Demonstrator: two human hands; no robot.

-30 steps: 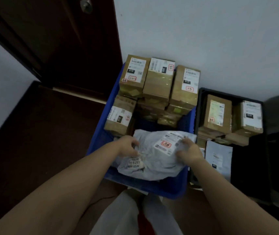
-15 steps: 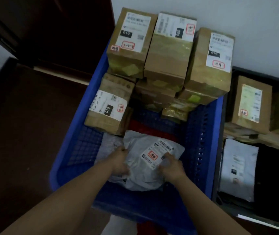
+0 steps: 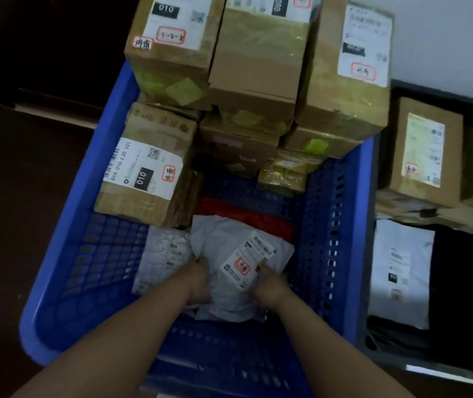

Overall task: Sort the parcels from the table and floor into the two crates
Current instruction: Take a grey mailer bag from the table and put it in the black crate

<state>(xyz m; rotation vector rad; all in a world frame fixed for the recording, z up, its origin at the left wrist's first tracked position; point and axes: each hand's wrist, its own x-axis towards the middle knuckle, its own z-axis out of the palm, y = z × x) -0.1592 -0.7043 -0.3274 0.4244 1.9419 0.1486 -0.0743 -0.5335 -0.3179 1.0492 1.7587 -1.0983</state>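
Mailer: we logged a grey poly mailer (image 3: 229, 271) low in the blue crate (image 3: 65, 268), near its front wall, white label (image 3: 248, 259) facing up.
Left hand: our left hand (image 3: 198, 282) gripped the mailer's left edge, fingers curled into the film.
Right hand: our right hand (image 3: 269, 285) held the right edge just beside the label, fingers curled round it.
Handling: we judged it light, soft and slack; the film looked slippery and creased. Taking hold at both side edges seemed best, since the middle would sag.
Under it: a bubble mailer (image 3: 163, 257) lay partly beneath on the left; a red parcel (image 3: 244, 215) lay just behind.
Boxes: cardboard boxes (image 3: 258, 70) stood stacked across the crate's back, one (image 3: 146, 168) at left.
Black crate: to the right, a black crate (image 3: 379, 351) held boxes (image 3: 428, 150) and a flat white mailer (image 3: 402, 271).
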